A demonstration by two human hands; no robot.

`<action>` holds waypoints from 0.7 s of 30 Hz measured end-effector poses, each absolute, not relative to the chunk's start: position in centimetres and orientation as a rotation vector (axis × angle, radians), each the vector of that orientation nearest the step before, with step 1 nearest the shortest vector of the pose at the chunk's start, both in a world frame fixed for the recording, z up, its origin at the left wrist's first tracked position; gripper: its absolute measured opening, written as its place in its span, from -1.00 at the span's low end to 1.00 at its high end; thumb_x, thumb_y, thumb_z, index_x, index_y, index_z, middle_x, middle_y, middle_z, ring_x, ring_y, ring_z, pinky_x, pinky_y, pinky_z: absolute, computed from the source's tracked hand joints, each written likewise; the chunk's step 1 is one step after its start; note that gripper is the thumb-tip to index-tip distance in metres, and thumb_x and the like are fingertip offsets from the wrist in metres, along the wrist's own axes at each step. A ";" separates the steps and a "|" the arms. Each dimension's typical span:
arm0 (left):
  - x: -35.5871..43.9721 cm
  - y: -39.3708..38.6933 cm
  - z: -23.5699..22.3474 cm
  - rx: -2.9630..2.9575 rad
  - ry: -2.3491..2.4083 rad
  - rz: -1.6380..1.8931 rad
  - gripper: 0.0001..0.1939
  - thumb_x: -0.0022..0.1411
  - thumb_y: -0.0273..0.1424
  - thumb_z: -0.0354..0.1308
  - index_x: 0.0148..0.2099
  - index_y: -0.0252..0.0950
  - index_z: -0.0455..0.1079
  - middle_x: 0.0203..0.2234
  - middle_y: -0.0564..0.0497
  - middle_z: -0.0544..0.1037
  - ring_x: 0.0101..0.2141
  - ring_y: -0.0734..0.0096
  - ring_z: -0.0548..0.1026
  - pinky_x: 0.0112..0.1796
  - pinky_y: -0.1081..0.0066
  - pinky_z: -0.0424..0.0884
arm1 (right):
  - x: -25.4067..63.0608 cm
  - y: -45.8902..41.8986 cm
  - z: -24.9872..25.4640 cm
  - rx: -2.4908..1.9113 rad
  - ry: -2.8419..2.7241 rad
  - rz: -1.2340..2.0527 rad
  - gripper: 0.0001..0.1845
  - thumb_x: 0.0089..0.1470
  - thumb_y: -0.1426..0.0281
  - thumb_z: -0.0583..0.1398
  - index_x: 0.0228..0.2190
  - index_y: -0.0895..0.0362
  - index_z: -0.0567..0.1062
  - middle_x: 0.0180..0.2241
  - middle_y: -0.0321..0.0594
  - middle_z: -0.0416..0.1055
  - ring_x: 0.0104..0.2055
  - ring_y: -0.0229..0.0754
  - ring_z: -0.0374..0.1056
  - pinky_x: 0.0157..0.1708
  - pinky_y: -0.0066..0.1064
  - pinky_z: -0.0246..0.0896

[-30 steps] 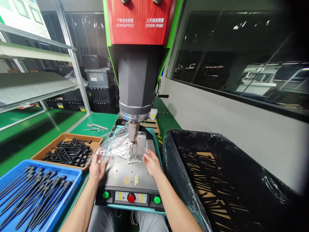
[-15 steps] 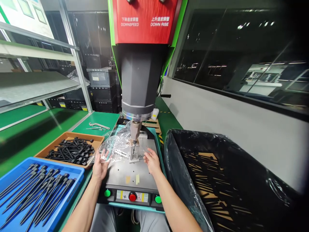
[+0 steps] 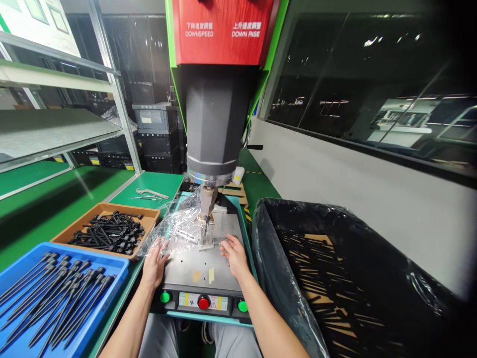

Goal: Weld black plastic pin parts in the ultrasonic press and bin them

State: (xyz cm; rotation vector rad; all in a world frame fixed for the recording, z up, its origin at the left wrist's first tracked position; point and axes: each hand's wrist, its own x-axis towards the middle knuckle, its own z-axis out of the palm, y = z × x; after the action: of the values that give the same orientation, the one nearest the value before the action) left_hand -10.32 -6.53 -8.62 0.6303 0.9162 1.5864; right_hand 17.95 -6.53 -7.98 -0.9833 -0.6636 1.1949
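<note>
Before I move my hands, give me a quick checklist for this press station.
1. Hands off the green buttons: ok; left hand and right hand are farther back.
2. Clear plastic well away from the press tip: not ok; it bunches close by.
3. Right hand's grip on a part: cannot tell; its fingertips are near the metal fixture.
4. Long black parts available: ok, in the blue tray.
5. Wrench off the metal plate: ok.
</note>
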 end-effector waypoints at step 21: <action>-13.3 -9.9 -11.0 0.517 1.428 1.457 -0.67 0.01 -0.17 0.32 -0.25 -0.30 0.50 -0.01 -0.21 0.50 0.15 -0.06 0.32 0.12 0.01 0.28 | 18.8 -8.3 -9.4 -1.094 -0.736 1.100 -0.29 -0.26 0.20 0.45 -0.03 0.08 0.42 -0.19 -0.13 0.50 -0.14 -0.05 0.42 -0.21 -0.27 0.34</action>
State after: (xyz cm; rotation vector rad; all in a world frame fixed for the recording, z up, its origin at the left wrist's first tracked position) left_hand -13.25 -9.88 -11.04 0.5172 1.4282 1.4573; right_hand 18.82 -8.31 -9.42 -1.0935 -0.7364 1.1002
